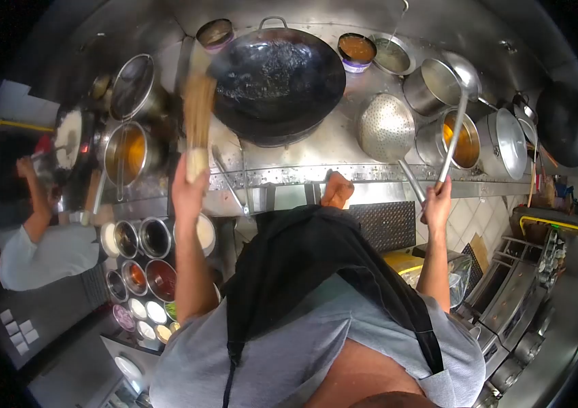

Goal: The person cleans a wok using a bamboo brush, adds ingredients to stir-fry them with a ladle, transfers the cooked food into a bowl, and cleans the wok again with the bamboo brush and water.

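Observation:
My left hand (190, 189) is closed around the thick end of a bamboo wok brush (198, 112), its bristles pointing away from me and blurred at the tip. The brush is beside the left rim of a large black wok (282, 112), whose inside looks wet and shiny. In my right hand (437, 202) is the handle of a steel ladle (463, 73). The ladle's bowl is over the pots at the back right. Left of that handle, a perforated strainer (386, 127) lies over the counter, its handle reaching close to my right hand.
Pots with orange liquid (467, 146) stand right and left. Bowls of sauce (357, 47) sit behind the wok. Tongs (227, 180) lie at the counter's front edge. Seasoning containers (161, 279) crowd my left side. A co-worker (44, 255) works at another wok on the far left.

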The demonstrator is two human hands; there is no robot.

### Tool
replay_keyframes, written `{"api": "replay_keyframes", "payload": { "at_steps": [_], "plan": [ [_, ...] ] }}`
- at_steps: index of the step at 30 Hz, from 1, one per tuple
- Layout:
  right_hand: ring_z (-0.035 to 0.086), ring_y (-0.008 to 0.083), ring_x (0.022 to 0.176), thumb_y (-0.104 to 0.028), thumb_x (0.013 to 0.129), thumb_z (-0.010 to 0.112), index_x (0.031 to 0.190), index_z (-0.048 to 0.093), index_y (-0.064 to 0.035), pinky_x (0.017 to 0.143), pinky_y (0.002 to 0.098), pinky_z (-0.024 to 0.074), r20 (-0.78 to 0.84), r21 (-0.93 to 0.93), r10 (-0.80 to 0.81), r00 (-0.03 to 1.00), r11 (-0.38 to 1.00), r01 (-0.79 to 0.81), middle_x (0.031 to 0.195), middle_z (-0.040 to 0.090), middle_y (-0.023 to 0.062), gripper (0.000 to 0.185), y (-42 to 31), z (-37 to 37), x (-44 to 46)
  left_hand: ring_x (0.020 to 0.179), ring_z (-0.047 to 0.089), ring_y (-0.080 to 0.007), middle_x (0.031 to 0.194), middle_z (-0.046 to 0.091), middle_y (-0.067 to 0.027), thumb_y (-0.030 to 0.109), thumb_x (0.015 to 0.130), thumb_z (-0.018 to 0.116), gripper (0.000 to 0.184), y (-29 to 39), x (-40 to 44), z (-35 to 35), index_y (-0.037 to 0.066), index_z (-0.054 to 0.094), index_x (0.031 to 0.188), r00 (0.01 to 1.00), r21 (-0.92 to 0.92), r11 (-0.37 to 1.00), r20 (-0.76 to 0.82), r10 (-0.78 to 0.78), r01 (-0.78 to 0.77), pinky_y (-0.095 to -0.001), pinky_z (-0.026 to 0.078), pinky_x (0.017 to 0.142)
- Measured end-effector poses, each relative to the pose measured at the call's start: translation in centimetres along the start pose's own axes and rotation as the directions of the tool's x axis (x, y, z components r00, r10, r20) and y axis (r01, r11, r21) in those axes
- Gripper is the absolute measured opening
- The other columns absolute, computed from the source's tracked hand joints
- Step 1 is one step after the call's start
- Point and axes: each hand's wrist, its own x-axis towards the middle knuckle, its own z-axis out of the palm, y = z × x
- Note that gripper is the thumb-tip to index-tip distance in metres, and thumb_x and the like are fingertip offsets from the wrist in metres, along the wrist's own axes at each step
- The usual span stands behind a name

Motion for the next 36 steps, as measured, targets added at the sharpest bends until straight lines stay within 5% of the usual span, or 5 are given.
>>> {"api": "replay_keyframes", "payload": {
  "at_steps": [9, 15, 21, 29, 36],
  "plan": [
    [0.055, 0.0163, 0.044, -0.008, 0.096, 0.057, 0.127, 0.048, -0.0025, 0.04, 0.0333, 0.0448, -0.078, 0.008, 0.09, 0.993, 0.996, -0.09, 0.066, 0.056, 0.0067, 0.033, 11.5, -2.4, 7.4, 0.107, 0.068, -0.0329, 0.116, 0.07, -0.0203, 0.032, 0.079, 0.072, 0.063, 9.3, 11.0, 10.0, 0.018, 0.059, 0.139, 0.718, 0.546, 0.691, 0.693, -0.056, -0.473, -0.0367, 0.052, 0.094],
    [0.058, 0.0151, 0.05, -0.01, 0.096, 0.054, 0.141, 0.04, -0.0017, 0.043, 0.0305, 0.0467, -0.04, -0.038, 0.114, 0.993, 0.993, -0.115, 0.073, 0.058, 0.0055, 0.048, 12.0, -2.5, 10.1, 0.093, 0.072, -0.0367, 0.1, 0.073, -0.0181, 0.036, 0.077, 0.072, 0.051, 2.3, 20.5, 20.4, 0.015, 0.066, 0.123, 0.867, 0.668, 0.708, 0.471, -0.161, -0.232, -0.0463, 0.057, 0.08],
    [0.058, 0.0377, 0.115, -0.01, 0.084, 0.07, 0.149, 0.037, -0.0002, 0.099, 0.0476, 0.0463, -0.336, -0.594, -0.339, 0.879, 0.801, 0.082, 0.12, 0.06, 0.0241, 0.074, 1.2, -1.5, 6.1, 0.102, 0.069, -0.0367, 0.112, 0.072, -0.0184, 0.036, 0.08, 0.067, 0.045, 7.3, 12.0, 16.7, 0.015, 0.068, 0.119, 0.751, 0.708, 0.409, 0.655, -0.076, -0.576, -0.0467, 0.055, 0.09],
    [0.06, 0.0375, 0.11, -0.01, 0.082, 0.068, 0.133, 0.057, -0.0024, 0.098, 0.0466, 0.0472, 0.324, 0.222, -0.788, 0.523, 0.601, 0.768, 0.114, 0.065, 0.019, 0.053, -18.0, 19.5, -6.4, 0.055, 0.068, -0.0293, 0.085, 0.073, -0.0166, 0.032, 0.085, 0.064, 0.035, 3.4, 22.7, 20.6, 0.009, 0.07, 0.111, 0.841, 0.795, 0.476, 0.508, -0.186, -0.375, -0.038, 0.057, 0.06],
    [0.063, 0.0323, 0.104, -0.018, 0.085, 0.057, 0.109, 0.068, 0.0, 0.093, 0.0443, 0.0499, 0.637, 0.054, -0.668, 0.385, 0.537, 0.842, 0.107, 0.067, 0.0194, 0.032, -18.7, 29.3, -8.6, 0.106, 0.069, -0.0366, 0.116, 0.07, -0.0197, 0.028, 0.09, 0.059, 0.035, 4.4, 22.1, 17.6, 0.007, 0.069, 0.116, 0.846, 0.841, 0.214, 0.524, -0.097, -0.496, -0.0477, 0.055, 0.092]
  ]
}}
